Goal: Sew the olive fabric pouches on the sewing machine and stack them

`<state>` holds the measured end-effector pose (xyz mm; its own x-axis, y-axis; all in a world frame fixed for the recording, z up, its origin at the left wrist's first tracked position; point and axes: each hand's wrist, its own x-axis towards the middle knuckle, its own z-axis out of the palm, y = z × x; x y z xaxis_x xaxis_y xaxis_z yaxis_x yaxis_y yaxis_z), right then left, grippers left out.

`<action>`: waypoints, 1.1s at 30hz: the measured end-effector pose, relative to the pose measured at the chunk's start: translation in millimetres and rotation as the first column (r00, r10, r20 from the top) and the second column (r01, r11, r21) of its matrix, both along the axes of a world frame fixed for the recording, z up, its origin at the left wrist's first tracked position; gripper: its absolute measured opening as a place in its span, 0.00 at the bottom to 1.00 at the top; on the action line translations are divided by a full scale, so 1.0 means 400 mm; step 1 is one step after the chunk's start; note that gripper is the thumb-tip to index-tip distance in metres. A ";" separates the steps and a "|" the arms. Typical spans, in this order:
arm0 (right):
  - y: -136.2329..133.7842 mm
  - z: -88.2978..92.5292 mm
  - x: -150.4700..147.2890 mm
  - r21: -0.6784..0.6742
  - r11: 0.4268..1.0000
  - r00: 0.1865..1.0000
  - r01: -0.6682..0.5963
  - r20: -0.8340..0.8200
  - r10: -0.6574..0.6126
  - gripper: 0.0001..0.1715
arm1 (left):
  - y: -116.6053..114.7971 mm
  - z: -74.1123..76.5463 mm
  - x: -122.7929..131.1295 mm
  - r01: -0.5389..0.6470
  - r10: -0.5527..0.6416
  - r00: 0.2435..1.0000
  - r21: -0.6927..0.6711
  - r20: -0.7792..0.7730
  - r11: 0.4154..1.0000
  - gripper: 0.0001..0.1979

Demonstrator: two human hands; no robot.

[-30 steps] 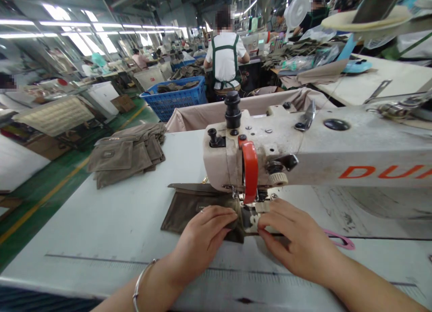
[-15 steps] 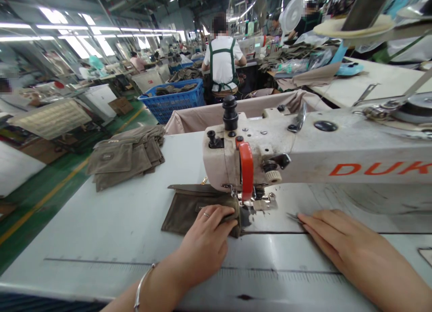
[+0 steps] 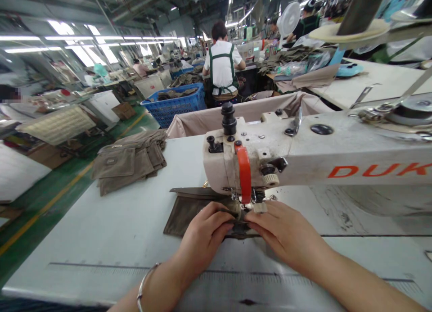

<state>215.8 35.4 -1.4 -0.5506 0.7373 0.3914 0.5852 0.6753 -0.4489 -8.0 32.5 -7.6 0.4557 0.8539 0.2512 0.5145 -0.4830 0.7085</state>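
An olive-brown fabric pouch [image 3: 182, 215] with a flap lies flat under the head of a white sewing machine [image 3: 219, 168], beside its orange guard [image 3: 244, 174]. My left hand [image 3: 205, 231], a bracelet on its wrist, is closed on the pouch near the needle area, thumb and fingers pinching a fold of the fabric. My right hand [image 3: 283, 231] is closed at the pouch's right end, just right of the presser foot, its fingertips meeting the fabric close to my left fingertips. The slim metal tool seen earlier in this hand is hidden now.
Similar olive pouches [image 3: 131, 161] are piled on the left of the white table [image 3: 135, 231], which has a printed ruler along its front. Behind it stand a pink cloth-lined bin [image 3: 192, 120] and a blue crate [image 3: 175, 106]. A co-worker [image 3: 223, 64] sits further back.
My right hand has moved left from the bare table to the pouch's edge at the presser foot. My left hand remains on the pouch, its fingers pinched closer together.
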 end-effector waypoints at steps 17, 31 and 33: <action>-0.002 -0.023 -0.006 0.111 0.994 0.999 0.004 -0.053 0.002 0.12 | -0.002 -0.003 -0.009 0.011 -0.012 0.999 -0.029 -0.041 1.000 0.11; -0.004 -0.017 -0.006 0.150 0.989 1.000 0.003 -0.014 0.000 0.13 | -0.002 0.001 -0.007 0.010 -0.010 0.997 0.002 -0.079 1.000 0.10; -0.003 -0.017 -0.005 0.156 0.988 1.000 0.000 -0.009 0.001 0.13 | -0.002 0.003 -0.006 0.008 -0.007 0.997 0.010 -0.081 1.000 0.10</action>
<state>213.9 34.2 -8.3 -0.5470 0.6664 0.5066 0.5811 0.7379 -0.3432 -10.4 31.7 -6.6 0.4811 0.8481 0.2220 0.5662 -0.4939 0.6599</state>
